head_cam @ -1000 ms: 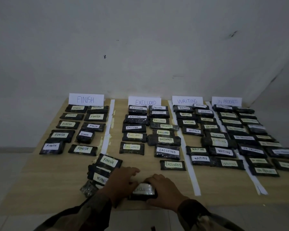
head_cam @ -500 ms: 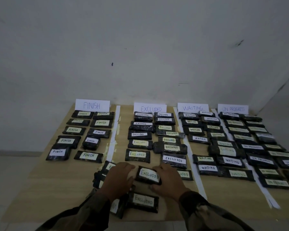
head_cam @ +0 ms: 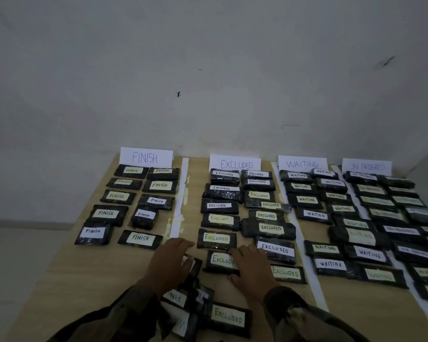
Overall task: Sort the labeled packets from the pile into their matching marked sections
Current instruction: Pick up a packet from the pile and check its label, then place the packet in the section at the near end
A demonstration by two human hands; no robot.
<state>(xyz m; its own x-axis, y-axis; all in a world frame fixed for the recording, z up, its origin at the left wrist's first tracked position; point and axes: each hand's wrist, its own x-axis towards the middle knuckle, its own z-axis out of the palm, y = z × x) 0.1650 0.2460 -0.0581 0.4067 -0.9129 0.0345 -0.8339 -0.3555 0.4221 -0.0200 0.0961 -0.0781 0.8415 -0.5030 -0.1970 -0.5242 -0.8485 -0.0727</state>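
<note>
A dark packet labelled EXCLUDED [head_cam: 220, 260] lies flat in the EXCLUDED section, at the near end of its left column. My right hand [head_cam: 251, 267] rests with straight fingers on the packet's right end. My left hand [head_cam: 169, 261] hovers just left of it with fingers spread, apart from the packet and holding nothing. The leftover pile [head_cam: 193, 304] sits near the table's front edge under my wrists. It shows a FINISH packet [head_cam: 176, 297] and another EXCLUDED packet [head_cam: 229, 317].
Paper signs stand at the back: FINISH [head_cam: 146, 157], EXCLUDED [head_cam: 235, 164], WAITING [head_cam: 302, 164], ON PROGRESS [head_cam: 367, 167]. Rows of packets fill each section. White tape strips [head_cam: 178, 206] divide the wooden table [head_cam: 89, 280]. A grey wall rises behind.
Both hands carried the EXCLUDED packet from the pile forward and set it down below the left EXCLUDED column. My left hand has let go and drawn aside.
</note>
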